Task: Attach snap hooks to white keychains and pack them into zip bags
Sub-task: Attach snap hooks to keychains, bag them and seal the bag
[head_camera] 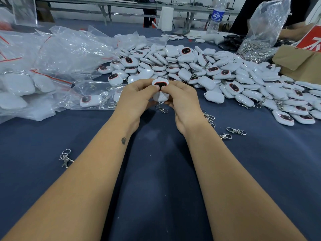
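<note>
- White keychain: one piece, dark red-rimmed face toward us, held above the worktop just in front of the big pile.
- Snap hook: one, metal, dangling from the lower end of our held keychain; whether it touches the cloth we cannot tell.
- Left hand: fingers curled round the keychain's left side, thumb pressed on its dark face.
- Right hand: fingers curled round the right side, thumb meeting the left thumb on the face.
- Loose snap hooks: a cluster just beside our right wrist, two more further right, one well apart to the left of our left forearm.
- Keychain pile: many white pieces heaped across the middle and right of the worktop, some with hooks fitted.
- Zip bags: clear, red-striped, crumpled at left; one beside our left hand holds keychains.
- Hook bag: clear plastic, upright at far right, filled with metal hooks.
- Cardboard box: right edge, beside the pile.
- Water bottle: upright, far end.
- Another person's hand: far right, behind the hook bag.
</note>
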A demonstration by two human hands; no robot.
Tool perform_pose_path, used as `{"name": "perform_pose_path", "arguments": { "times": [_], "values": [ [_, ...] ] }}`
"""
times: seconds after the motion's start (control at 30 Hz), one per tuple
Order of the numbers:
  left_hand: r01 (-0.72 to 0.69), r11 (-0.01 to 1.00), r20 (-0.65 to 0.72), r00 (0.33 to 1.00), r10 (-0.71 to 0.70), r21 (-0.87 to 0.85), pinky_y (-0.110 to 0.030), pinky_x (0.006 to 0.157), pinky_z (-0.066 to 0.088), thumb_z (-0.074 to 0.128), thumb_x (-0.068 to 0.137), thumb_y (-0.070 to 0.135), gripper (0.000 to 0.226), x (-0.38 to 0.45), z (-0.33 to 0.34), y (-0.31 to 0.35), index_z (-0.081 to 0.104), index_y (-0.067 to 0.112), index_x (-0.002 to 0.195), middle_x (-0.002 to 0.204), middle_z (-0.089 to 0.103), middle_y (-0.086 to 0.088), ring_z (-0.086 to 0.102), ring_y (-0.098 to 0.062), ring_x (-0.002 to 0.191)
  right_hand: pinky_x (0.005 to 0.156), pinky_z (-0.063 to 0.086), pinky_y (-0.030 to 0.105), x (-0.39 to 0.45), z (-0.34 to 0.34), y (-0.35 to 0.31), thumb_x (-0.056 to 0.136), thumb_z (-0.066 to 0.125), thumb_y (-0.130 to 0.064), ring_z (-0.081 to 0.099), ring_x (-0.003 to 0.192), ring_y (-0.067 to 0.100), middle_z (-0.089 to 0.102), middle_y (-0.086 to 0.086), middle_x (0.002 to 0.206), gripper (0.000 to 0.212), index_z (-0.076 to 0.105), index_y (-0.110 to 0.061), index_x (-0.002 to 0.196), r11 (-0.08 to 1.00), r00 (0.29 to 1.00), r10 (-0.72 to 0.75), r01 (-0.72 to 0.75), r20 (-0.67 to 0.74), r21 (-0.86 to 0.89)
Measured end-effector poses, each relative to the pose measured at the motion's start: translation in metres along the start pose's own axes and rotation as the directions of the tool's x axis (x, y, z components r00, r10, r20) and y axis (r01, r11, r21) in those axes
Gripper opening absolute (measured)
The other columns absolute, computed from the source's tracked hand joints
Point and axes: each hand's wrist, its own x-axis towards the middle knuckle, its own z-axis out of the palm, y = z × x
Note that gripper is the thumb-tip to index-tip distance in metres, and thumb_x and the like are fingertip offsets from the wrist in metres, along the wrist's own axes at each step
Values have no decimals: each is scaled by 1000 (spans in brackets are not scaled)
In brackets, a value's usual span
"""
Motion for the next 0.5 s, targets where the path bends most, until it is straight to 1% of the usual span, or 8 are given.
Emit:
{"name": "perform_pose_path", "arguments": {
  "times": [0.13, 0.27, 0.37, 0.43, 0.5],
  "values": [
    [-17, 999, -20, 1000, 18, 48, -23, 69, 56, 60, 93, 6, 15, 1, 0, -1, 70, 9, 104, 93, 72, -12, 68, -15, 78, 87, 48, 38, 1, 0, 2, 86, 62, -5, 60, 82, 19, 68, 4, 76, 14, 71, -14, 82, 1000, 1000, 3, -3, 14, 0],
    [-32, 997, -45, 998, 35, 65, -23, 68, 55, 61, 93, 7, 13, 2, 0, -1, 72, 12, 97, 82, 73, -5, 68, -13, 72, 83, 47, 35, 1, 0, 2, 87, 60, -5, 60, 79, 17, 69, 1, 72, 17, 72, -16, 80, 1000, 999, -11, 12, 44, -22],
    [-23, 997, -49, 998, 27, 70, -27, 72, 56, 63, 92, 11, 11, 2, 0, -1, 72, 12, 98, 85, 73, -7, 67, -16, 77, 82, 48, 35, 2, 0, 2, 83, 59, -1, 60, 79, 17, 69, 3, 77, 18, 72, -13, 87, 1000, 997, -8, 10, 77, -29],
    [-18, 999, -46, 999, 19, 37, -25, 70, 56, 62, 93, 11, 12, 2, 0, 0, 72, 11, 99, 86, 74, -7, 68, -15, 76, 84, 51, 36, 2, 0, 2, 79, 63, 3, 61, 83, 19, 69, 7, 83, 23, 71, -10, 96, 1000, 997, -5, 8, 80, -31],
    [-18, 1000, -32, 999, 18, 4, -21, 65, 54, 61, 93, 9, 13, 0, 0, 0, 72, 12, 100, 87, 74, -6, 68, -12, 73, 83, 52, 34, 2, 0, 3, 76, 66, 7, 63, 82, 17, 69, 5, 82, 28, 70, -11, 97, 1000, 997, -12, 14, 73, -24]
  ]
}}
